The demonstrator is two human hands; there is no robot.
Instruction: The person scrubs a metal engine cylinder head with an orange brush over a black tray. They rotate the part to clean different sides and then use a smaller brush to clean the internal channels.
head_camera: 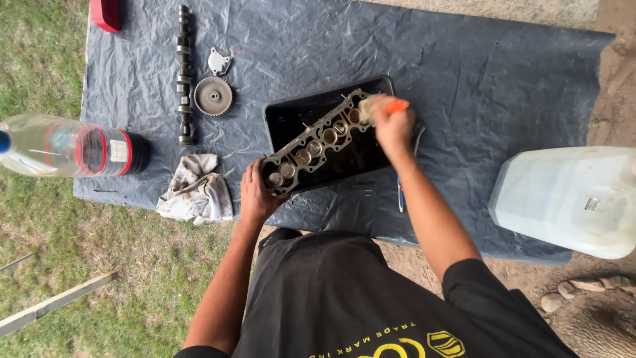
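So I'm looking down at a dark tarp (464,99) spread over grass and dirt, w/ parts scattered on it. Far left there's a camshaft (183,73) lying lengthwise, a toothed pulley (213,96) just beside it and a small metal cover plate (218,61) near that. A crumpled grey rag (196,189) sits near the tarp's front edge, close to my left side. A clear plastic bottle (66,146) w/ a red band lies on its side at the left edge, half on the grass. Big whitish jerrycan (570,199) on the right, well apart from the work. Red thing (106,13) at top left, can't tell what it is.

Middle: a black tray (285,113) w/ a cylinder head (311,142) laid diagonally across it. My left hand (257,195) is clenched on the near lower end of the head, propping it. My right hand (392,122) is at the far upper end, grasping an orange-handled brush (391,106), its bristle end touching the head. Nothing blocks the view of the head between the two hands.
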